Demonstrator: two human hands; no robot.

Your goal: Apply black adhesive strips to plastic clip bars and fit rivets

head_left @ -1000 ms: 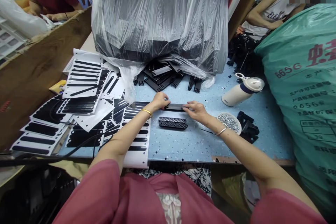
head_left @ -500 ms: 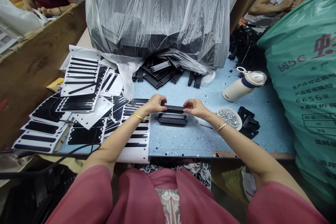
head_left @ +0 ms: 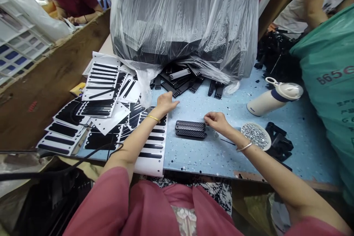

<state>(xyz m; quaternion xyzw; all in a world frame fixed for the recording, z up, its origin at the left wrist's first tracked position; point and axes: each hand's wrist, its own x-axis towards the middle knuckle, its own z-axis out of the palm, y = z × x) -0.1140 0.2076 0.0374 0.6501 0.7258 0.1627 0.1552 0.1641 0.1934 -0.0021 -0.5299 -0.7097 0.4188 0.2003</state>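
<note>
My left hand (head_left: 166,103) is at the near edge of the heap of black plastic strips (head_left: 177,81), thumb stretched out away from the fingers, with nothing seen in it. Part of the fingers is hidden from me. My right hand (head_left: 218,122) is curled, its fingertips pinched together beside the top right corner of a small stack of black textured strips (head_left: 190,128). Whether anything small is between those fingertips I cannot make out. The stack lies flat on the blue speckled table (head_left: 190,155), between my forearms.
White sheets with black adhesive-looking strips (head_left: 102,77) cover the left side. A clear plastic bag (head_left: 182,14) of black parts stands behind. To the right are a dish of small silvery pieces (head_left: 256,135), black parts (head_left: 279,142), a bottle (head_left: 273,97) and a green sack (head_left: 326,59). Two people sit beyond.
The black strip that both hands held now lies on the stack, let go. My left hand has moved away toward the heap; my right hand stays near the stack's right end. The view has shifted.
</note>
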